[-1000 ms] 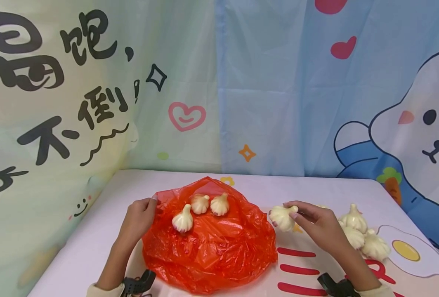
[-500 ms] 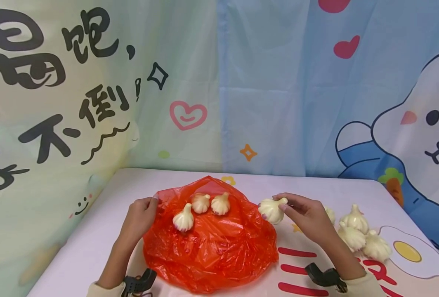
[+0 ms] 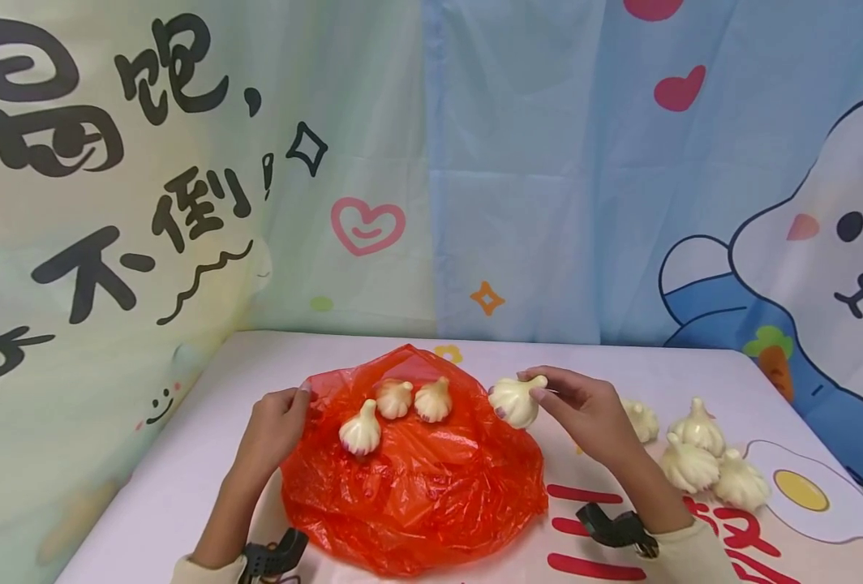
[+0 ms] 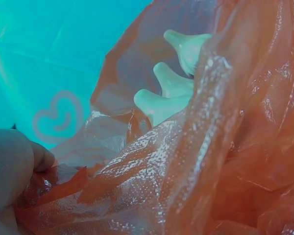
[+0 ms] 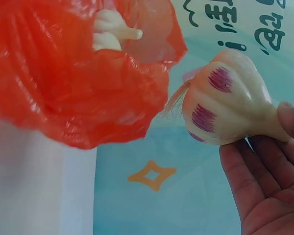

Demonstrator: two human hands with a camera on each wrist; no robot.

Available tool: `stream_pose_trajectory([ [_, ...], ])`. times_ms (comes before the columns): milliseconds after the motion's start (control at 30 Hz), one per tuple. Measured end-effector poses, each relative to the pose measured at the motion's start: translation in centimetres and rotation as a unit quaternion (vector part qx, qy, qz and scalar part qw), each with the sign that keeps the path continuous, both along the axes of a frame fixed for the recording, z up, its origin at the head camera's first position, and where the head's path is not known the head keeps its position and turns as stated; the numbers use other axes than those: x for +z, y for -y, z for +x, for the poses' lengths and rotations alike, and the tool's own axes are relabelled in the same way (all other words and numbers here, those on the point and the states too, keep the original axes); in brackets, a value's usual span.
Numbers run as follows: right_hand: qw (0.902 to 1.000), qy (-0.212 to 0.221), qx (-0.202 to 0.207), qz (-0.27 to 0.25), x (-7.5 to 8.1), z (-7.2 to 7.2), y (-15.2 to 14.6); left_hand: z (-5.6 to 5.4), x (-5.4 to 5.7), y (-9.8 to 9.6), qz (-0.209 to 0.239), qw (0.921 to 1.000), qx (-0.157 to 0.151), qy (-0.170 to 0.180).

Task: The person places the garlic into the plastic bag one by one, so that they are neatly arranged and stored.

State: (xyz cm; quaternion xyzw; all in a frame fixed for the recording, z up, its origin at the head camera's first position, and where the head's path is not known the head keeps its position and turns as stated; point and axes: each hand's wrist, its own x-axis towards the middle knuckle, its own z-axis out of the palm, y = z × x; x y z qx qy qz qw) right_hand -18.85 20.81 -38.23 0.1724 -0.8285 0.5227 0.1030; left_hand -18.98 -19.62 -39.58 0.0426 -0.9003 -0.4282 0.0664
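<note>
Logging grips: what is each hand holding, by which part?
Right hand: a garlic bulb, by its stem. Left hand: the red bag, by its edge.

- Table [image 3: 161, 478], white top, printed.
- Fried egg print [image 3: 800, 494], near the surface's right edge.
- Red stripes [image 3: 596, 567], printed, towards the near edge.
- Yellow flower print [image 3: 448, 354], at the far edge.
- Cloth backdrop [image 3: 512, 105], pale green to blue.
- Black lettering [image 3: 84, 292], backdrop's left side.
- Cartoon animal [image 3: 789, 203], white and blue, backdrop's right edge.
- Red heart [image 3: 680, 89], near backdrop's top edge.
</note>
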Motion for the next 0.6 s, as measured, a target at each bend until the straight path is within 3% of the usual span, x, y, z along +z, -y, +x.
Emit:
stream_pose_trajectory([
  [367,0.9988,-0.02,0.03,-0.032,0.6,-0.5,1.2,0.1,0.0,-0.2,0.007,1.0,0.0,0.001],
  [600,0.9947,-0.013,0.087,-0.053,0.8,-1.4,2.7,0.0,0.2,-0.2,-0.01,0.9999,-0.004,-0.004],
])
